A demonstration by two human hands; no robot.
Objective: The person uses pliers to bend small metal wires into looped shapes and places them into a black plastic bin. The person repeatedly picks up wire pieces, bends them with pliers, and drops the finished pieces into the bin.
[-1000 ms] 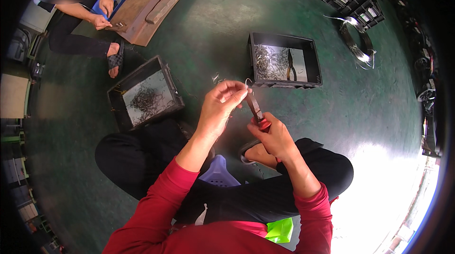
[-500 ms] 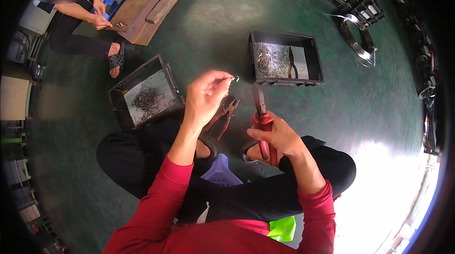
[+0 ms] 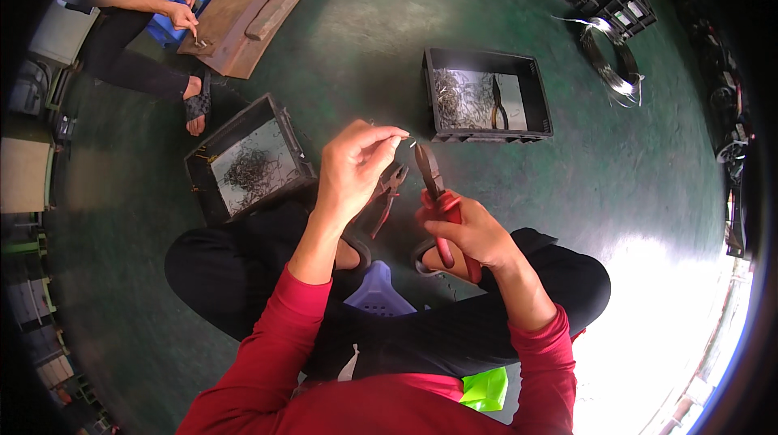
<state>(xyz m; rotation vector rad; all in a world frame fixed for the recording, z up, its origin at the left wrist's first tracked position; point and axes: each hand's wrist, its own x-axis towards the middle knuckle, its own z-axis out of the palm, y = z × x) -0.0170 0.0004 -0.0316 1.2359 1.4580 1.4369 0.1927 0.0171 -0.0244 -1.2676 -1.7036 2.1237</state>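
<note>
My left hand [image 3: 352,169]: fingers pinched short silvery metal wire [image 3: 412,143]; steadiness counted.
Right hand [image 3: 478,234]: fingers wrapped red-handled steel pliers [image 3: 430,172].

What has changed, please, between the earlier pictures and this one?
Since the first picture, the left hand has moved left, pinching the wire. The pliers in the right hand swung right, then back left toward the wire. The co-worker's hands shifted right.

Wire and pliers stay held; left crate, right crate and coil stayed put.
</note>
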